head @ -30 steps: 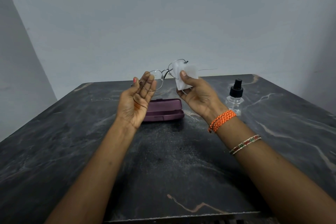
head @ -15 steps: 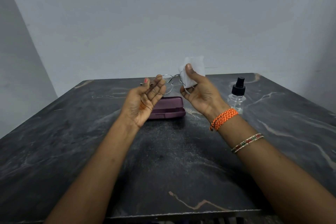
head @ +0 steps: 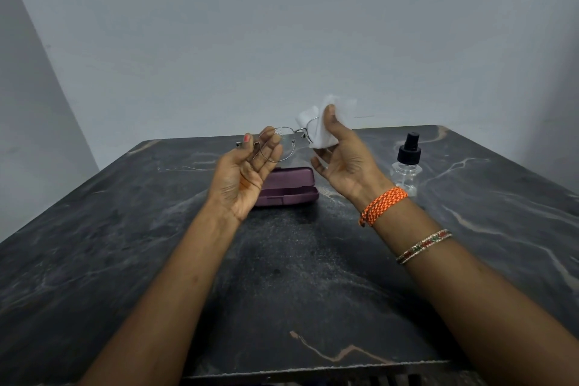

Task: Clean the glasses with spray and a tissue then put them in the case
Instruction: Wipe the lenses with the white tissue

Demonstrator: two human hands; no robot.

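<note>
Glasses [head: 277, 144] are held above the worktop [head: 125, 260], at 12 o'clock of the case [head: 286, 186]. Left hand [head: 247, 172] pinches one rim; right hand [head: 344, 157] presses tissue [head: 319, 135] on the other lens. Light circular rubbing seems best, the frame kept steady.

There is a single view, from a wide-angle camera worn on the person's head. It looks forward and downward across the dark marbled surface [head: 156, 260], whose near edge runs along the bottom of the frame and whose far edge meets a plain grey wall [head: 282, 25]. Both forearms reach in from the bottom corners, close to the lens, and the hands are raised near the frame's middle. Straight edges bow slightly toward the frame's sides.
</note>
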